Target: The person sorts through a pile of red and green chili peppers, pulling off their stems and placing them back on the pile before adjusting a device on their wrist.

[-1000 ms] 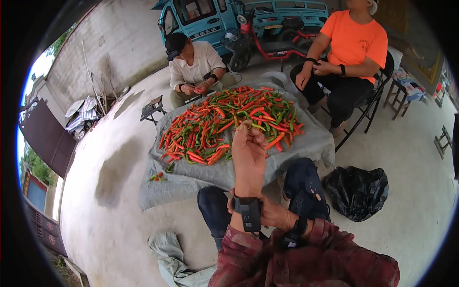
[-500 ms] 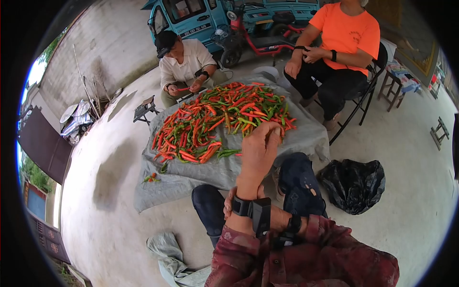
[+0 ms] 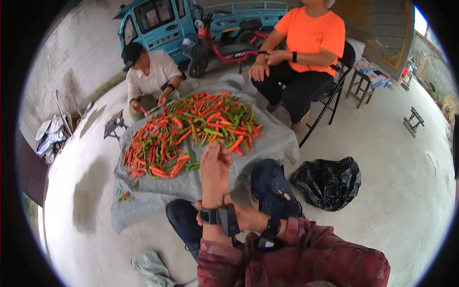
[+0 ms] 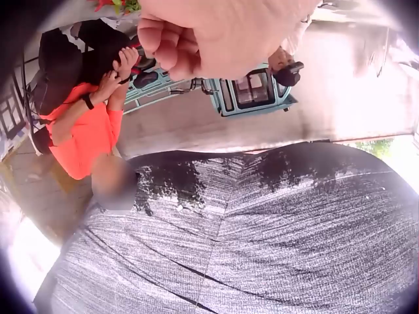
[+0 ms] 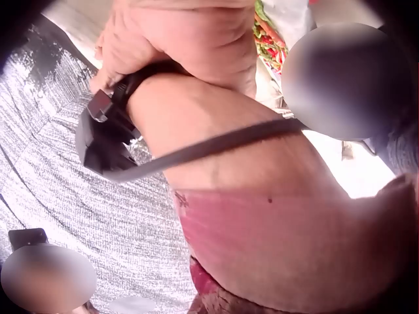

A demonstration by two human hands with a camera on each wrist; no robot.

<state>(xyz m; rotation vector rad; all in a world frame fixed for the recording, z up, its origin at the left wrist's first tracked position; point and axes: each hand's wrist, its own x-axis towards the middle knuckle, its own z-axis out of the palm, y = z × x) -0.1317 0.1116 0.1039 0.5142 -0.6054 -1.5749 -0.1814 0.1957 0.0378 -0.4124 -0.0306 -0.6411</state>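
My left hand (image 3: 216,165) is at the centre of the frame, fingers loosely curled in front of the peppers (image 3: 155,150); nothing seen in them, though the fingertips are poorly resolved. My right hand (image 3: 251,217) grips my left wrist (image 3: 213,193), just beside the wrist device (image 3: 229,220). Peppers lie heaped on the grey cloth (image 3: 272,143), upper middle. Risk, as I judge it: a hard twist of the right grip could turn the device askew; a knee (image 3: 181,225) snagging the cloth's near edge could drag it and spill peppers. Count: heap, one, peppers too many to number; black bag (image 3: 327,184), right, one; stools (image 3: 114,122), three; other people (image 3: 153,74), two.
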